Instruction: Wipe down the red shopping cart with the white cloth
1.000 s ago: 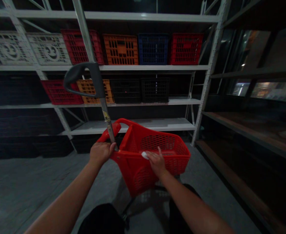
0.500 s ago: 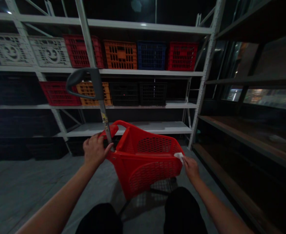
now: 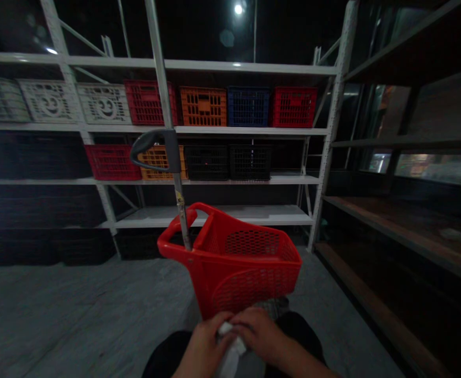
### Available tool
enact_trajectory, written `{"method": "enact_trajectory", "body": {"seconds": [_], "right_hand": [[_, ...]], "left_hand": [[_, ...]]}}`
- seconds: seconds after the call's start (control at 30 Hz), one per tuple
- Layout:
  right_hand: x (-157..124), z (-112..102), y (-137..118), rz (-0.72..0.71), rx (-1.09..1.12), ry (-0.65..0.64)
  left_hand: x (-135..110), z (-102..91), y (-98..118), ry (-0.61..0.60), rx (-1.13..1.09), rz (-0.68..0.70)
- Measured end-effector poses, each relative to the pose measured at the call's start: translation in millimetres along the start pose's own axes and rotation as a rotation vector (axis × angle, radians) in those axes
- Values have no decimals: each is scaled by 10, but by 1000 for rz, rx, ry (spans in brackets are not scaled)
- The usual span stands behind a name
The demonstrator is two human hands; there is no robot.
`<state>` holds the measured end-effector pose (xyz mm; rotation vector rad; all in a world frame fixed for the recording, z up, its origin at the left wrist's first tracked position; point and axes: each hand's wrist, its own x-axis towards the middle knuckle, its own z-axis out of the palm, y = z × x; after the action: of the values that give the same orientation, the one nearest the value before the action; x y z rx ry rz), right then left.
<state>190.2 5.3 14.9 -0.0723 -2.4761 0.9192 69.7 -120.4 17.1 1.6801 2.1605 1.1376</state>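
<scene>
- Head view, looking forward and down: the left hand (image 3: 204,346) and right hand (image 3: 259,331) meet low at the bottom of the frame, fingers closed together around a white cloth (image 3: 230,349), whose loose end hangs below them
- Red plastic shopping trolley (image 3: 249,268): stands just ahead of the hands, with neither hand touching it; its metal pole (image 3: 181,210) rises to a grey handle (image 3: 155,147)
- Risk: a looser grip could let the hanging cloth slip to the floor
- Risk: the trolley stands free, so a knock from a knee or hand could shift it, and a push on the tall handle could tilt it
- Risk: dim light leaves the lower shelves dark, making anything low there hard to see
- Surface: grey concrete floor (image 3: 57,310), scuffed and streaked, beneath the trolley
- Room: a white steel rack (image 3: 238,67) holds rows of white, red, orange, blue and black crates (image 3: 204,106); dark wood-topped shelving (image 3: 387,220) runs along the right, and a lamp (image 3: 238,9) shines overhead
</scene>
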Motion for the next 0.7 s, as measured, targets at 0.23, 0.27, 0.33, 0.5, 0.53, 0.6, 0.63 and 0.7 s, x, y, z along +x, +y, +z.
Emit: {"method": "enact_trajectory", "body": {"seconds": [0.23, 0.27, 0.33, 0.5, 0.53, 0.6, 0.63, 0.7], "right_hand": [[545, -1006, -3, -12, -288, 288], [648, -1159, -60, -79, -342, 334], [839, -1408, -207, -205, -438, 390], [1203, -1634, -485, -384, -615, 416], [1264, -1622, -493, -406, -633, 412], [1381, -1565, -462, -438, -661, 393], [1437, -1524, -429, -446, -674, 378], [1539, -1426, -344, -440, -698, 333]], "left_hand": [[-137, -43, 33, -108, 54, -147], [-151, -19, 31, -122, 69, -143], [-172, 35, 28, -139, 96, -134], [-194, 138, 62, -177, 127, -132], [-197, 150, 75, -181, 131, -128], [-205, 169, 99, -186, 143, -125], [-209, 177, 107, -188, 153, -124], [-220, 191, 110, -192, 176, -129]]}}
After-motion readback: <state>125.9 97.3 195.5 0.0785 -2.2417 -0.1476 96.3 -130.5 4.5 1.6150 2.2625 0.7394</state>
